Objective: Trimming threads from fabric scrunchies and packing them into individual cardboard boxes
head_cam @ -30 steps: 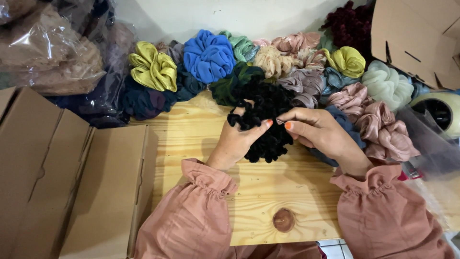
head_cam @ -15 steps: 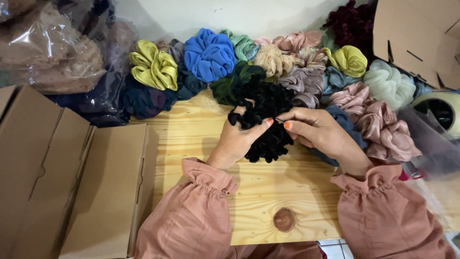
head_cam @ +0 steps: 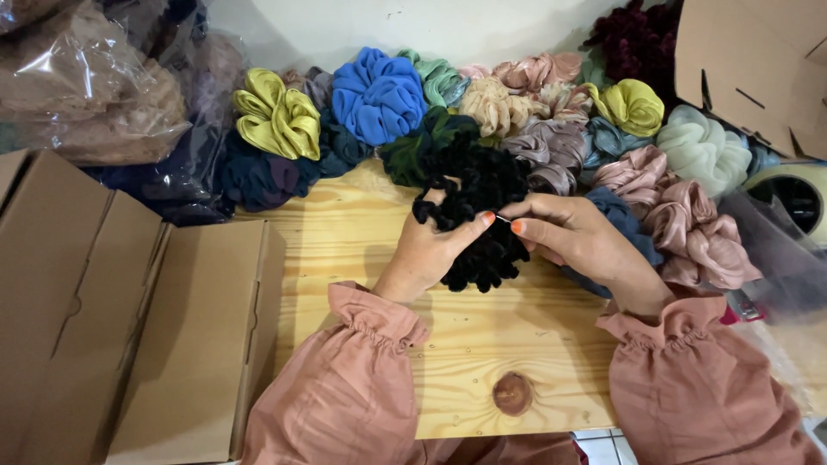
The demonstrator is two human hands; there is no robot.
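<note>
Black velvet scrunchie (head_cam: 479, 215) sits pinched between my left hand (head_cam: 435, 250) and right hand (head_cam: 575, 237) (both fingertips clenched on it) above the wooden table (head_cam: 345, 250).

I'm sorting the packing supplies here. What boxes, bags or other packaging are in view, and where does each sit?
Closed cardboard boxes: left on the wooden table, plain brown, rectangular.
Unfolded cardboard box: top right corner, brown, slotted flaps.
Clear plastic bags: top left, crinkled, holding brownish fabric.
Tape roll: right edge, round, pale with a dark centre.
No labels, signs or screens show.
</note>
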